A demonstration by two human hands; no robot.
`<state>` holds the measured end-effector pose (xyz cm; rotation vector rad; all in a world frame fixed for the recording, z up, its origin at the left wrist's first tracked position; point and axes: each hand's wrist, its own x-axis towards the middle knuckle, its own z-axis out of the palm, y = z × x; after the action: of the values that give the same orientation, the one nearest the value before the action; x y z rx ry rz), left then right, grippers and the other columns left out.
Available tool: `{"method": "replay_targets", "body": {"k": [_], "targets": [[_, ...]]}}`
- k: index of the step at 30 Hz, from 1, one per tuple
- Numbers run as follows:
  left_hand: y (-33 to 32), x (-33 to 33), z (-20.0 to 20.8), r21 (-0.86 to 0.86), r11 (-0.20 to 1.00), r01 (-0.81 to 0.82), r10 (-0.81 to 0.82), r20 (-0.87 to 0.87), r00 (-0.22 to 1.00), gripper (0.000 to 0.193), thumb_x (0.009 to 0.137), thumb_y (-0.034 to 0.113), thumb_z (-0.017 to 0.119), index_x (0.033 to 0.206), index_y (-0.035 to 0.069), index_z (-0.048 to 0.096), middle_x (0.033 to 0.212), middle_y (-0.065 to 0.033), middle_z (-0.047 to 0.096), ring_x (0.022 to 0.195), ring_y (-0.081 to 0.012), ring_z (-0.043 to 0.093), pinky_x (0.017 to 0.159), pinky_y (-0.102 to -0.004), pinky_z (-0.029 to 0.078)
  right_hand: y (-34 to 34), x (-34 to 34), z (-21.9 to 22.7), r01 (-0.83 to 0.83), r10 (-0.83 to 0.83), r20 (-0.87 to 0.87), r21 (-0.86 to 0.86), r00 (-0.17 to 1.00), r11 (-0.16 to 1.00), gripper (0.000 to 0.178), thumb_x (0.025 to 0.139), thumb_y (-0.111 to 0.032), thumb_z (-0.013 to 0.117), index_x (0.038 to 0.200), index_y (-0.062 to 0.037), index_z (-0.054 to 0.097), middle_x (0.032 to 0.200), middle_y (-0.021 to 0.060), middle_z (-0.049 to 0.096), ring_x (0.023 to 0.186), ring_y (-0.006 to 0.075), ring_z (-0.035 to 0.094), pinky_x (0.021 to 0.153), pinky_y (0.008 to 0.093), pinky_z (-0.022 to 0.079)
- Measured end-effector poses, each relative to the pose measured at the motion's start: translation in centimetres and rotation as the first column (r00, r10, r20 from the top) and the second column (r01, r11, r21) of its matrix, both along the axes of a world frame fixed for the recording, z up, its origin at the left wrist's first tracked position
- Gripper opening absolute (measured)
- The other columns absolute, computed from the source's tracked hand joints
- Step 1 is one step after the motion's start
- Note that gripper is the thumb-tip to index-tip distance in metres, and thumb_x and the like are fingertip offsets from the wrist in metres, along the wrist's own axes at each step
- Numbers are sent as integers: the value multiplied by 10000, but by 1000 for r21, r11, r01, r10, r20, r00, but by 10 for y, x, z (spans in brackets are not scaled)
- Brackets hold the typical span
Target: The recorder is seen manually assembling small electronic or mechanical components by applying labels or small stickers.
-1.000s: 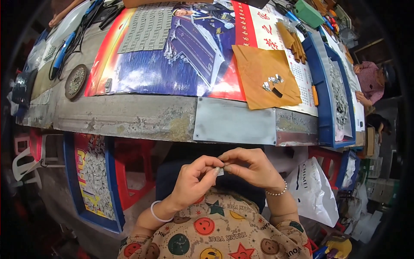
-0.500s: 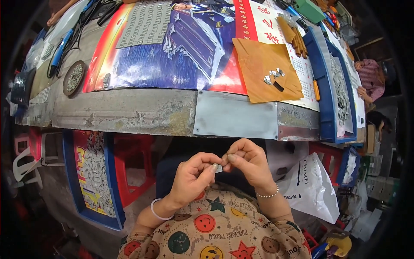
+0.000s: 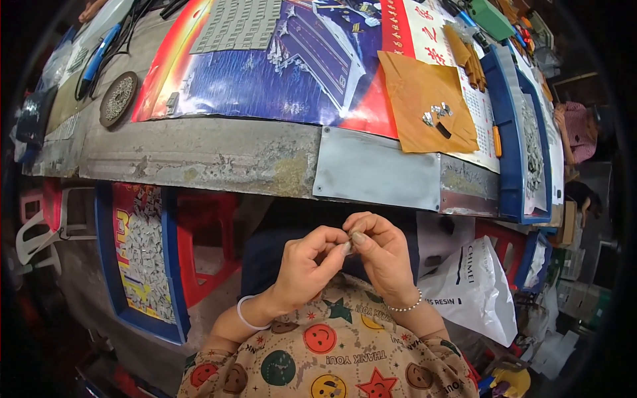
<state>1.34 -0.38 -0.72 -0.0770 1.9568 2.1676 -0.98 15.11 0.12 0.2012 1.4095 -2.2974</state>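
Observation:
Above my lap, just below the table edge, both hands come together at the fingertips. My left hand (image 3: 306, 266) pinches a small silvery piece (image 3: 350, 251) between thumb and fingers; only a sliver of it shows. My right hand (image 3: 381, 255) is closed in a pinch against the same spot, thumb and forefinger meeting the left fingertips. Whether it grips that piece or another tiny part is hidden. On the table ahead, an orange-brown cloth (image 3: 405, 86) carries several shiny bits (image 3: 436, 113) and a small black bar (image 3: 444, 130).
A blue tray (image 3: 176, 272) of small grey parts stands left of my lap; another blue tray (image 3: 509, 126) is on the table's right. A round dish (image 3: 109, 118) of tiny parts, rows of grey pieces (image 3: 232, 26) and an orange-handled tool (image 3: 497, 141) lie on the table. A white bag (image 3: 474, 285) stands right.
My fingertips have drawn closer together, and the silvery piece, plainer before, is now mostly covered. The view has shifted slightly, so the table appears further right and higher.

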Motion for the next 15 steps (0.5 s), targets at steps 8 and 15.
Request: {"method": "replay_targets", "body": {"k": [8,15], "targets": [[-8,-1,-2,100,995,-27,21,54,998,77,899,35,593,947,-22,605,674,19,617,575,9,484,489,-170,376,-6,0,0,-1,5,60,-58,998,998,100,884,-70,632,951,-2,601,1015,59,580,827,94,529,720,234,446],[-11,-2,0,42,999,-8,4,85,996,85,907,65,598,933,-16,607,653,17,600,582,-13,523,506,-175,398,-8,1,-2,23,-21,78,-29,997,999,99,878,-67,636,946,-3,604,1006,54,581,828,92,529,721,231,444]]}}
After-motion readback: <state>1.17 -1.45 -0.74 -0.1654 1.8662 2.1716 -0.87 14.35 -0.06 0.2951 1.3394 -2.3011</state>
